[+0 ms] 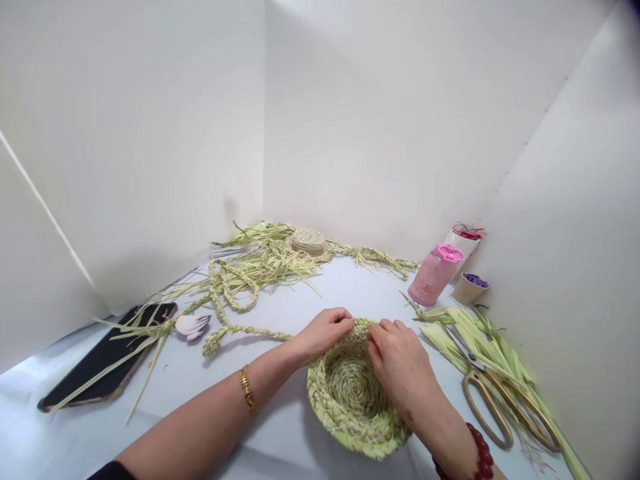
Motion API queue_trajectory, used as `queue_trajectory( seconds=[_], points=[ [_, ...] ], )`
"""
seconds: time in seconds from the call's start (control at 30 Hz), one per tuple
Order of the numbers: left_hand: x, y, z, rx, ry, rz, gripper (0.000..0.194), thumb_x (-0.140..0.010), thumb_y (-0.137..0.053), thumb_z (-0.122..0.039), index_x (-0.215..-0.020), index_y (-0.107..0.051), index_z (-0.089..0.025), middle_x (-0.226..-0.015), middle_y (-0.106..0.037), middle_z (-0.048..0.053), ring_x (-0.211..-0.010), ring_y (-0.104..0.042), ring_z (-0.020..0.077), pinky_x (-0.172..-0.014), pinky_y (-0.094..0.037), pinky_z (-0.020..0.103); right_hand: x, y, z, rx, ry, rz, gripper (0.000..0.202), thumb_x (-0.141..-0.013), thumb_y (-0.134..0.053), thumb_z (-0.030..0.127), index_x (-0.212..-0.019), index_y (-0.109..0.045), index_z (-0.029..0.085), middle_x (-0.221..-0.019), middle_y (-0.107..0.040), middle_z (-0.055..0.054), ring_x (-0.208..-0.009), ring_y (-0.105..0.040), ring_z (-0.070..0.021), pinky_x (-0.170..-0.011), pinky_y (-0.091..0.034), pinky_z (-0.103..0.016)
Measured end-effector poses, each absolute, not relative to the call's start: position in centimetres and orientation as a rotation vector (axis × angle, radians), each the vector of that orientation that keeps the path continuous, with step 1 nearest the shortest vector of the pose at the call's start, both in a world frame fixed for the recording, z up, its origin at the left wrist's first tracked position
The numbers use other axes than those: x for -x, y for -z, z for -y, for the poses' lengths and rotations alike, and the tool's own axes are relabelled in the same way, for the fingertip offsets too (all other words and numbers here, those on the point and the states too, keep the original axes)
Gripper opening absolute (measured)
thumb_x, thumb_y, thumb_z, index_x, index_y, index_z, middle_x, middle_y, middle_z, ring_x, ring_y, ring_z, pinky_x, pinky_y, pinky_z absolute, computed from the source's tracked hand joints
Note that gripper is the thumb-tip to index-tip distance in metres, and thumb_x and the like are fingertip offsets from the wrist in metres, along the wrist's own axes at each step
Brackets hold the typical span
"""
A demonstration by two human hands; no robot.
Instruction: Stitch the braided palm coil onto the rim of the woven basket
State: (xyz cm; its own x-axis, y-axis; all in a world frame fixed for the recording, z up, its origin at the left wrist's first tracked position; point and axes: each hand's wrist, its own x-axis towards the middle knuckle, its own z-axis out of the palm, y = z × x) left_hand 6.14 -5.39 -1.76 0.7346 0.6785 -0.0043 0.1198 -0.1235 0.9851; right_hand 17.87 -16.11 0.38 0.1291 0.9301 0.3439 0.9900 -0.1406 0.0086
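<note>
A round basket (350,427) of coiled green braid sits tilted on the table, its hollow facing me. My left hand (327,333) pinches its far rim from the left, fingers closed. At the rim's far right, my right hand (400,360) has its fingers curled on the braid, the thumb side over the opening. From behind my left wrist a long braid (260,332) runs left and loops back toward a pile of straw. The fingertips of both hands are partly hidden, and only a short stretch of rim lies between them.
Gold-handled scissors (480,373) lie on green husks (515,360) at the right. Behind stand a pink bottle (433,277) and a paper cup (469,289). A phone (100,363) and a pale clip (193,325) lie left; a small woven hat (308,243) rests at the back.
</note>
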Motion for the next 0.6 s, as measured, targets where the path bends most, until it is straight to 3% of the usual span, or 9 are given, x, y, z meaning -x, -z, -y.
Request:
queue_trajectory(
  seconds=[0.6],
  points=[
    [-5.9,1.4,5.5,-1.608,-0.450,-0.622,0.018,-0.068,-0.053,-0.031,-0.068,-0.055,-0.014,-0.060,-0.042,-0.004,-0.056,-0.032,0.0087,-0.052,-0.024,0.022,-17.4,0.7,15.6,2.269,0.458,1.808,0.021,-0.083,-0.041,0.006,-0.072,-0.056,0.017,-0.068,-0.061,-0.006,-0.068,-0.055,-0.0202,-0.067,-0.025,-0.031]
  ],
)
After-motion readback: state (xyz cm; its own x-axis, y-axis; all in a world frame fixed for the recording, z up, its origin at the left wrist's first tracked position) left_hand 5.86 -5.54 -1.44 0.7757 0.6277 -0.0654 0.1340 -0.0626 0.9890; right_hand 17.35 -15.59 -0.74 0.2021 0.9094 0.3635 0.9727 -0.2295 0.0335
